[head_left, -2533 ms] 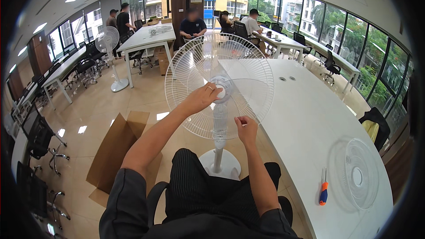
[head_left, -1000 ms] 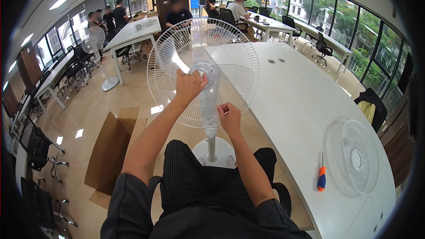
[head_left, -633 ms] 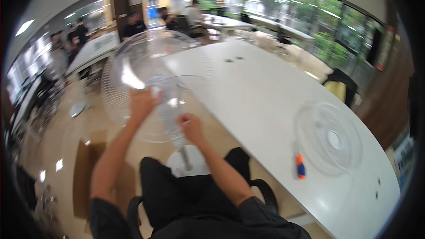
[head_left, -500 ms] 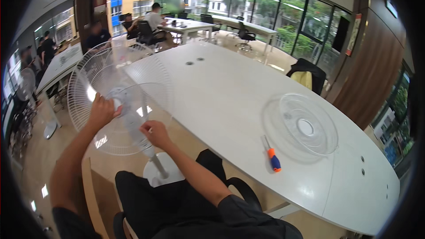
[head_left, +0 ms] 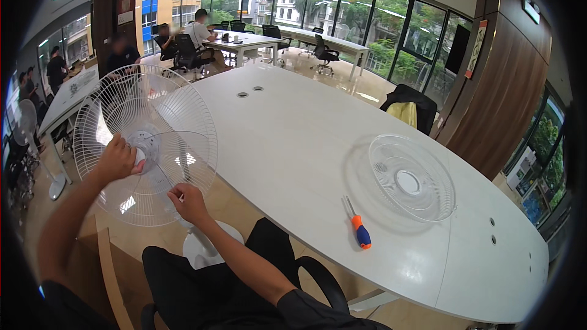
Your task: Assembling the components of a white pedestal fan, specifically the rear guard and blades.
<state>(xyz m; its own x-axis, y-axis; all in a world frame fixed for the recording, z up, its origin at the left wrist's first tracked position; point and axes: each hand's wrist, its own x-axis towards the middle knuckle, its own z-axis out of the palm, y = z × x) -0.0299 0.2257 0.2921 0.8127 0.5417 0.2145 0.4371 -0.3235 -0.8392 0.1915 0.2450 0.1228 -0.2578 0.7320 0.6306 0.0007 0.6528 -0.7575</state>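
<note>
A standing fan with a round white wire rear guard (head_left: 85, 146) is at my left, its clear blades (head_left: 183, 174) in front of the guard. My left hand (head_left: 116, 160) is closed at the middle of the fan, thumb and fingers around a small white hub piece (head_left: 140, 162). Lower and to the right, my right hand (head_left: 189, 203) is in a pinch at a clear blade's edge; its fingertips partly hide the contact. Below my hands the fan's white base (head_left: 229, 232) rests on the floor.
On the white table (head_left: 293, 165) lie a clear round front guard (head_left: 391, 186) and a screwdriver (head_left: 361, 232) with a blue and orange handle. An open cardboard box (head_left: 110, 275) stands at my lower left. A jacket-draped chair (head_left: 409, 107) is beyond the table. People sit farther back.
The whole view has shifted, so the fan and table sit farther left. My left hand stays at the hub. My right hand is slightly lower relative to the hub.
</note>
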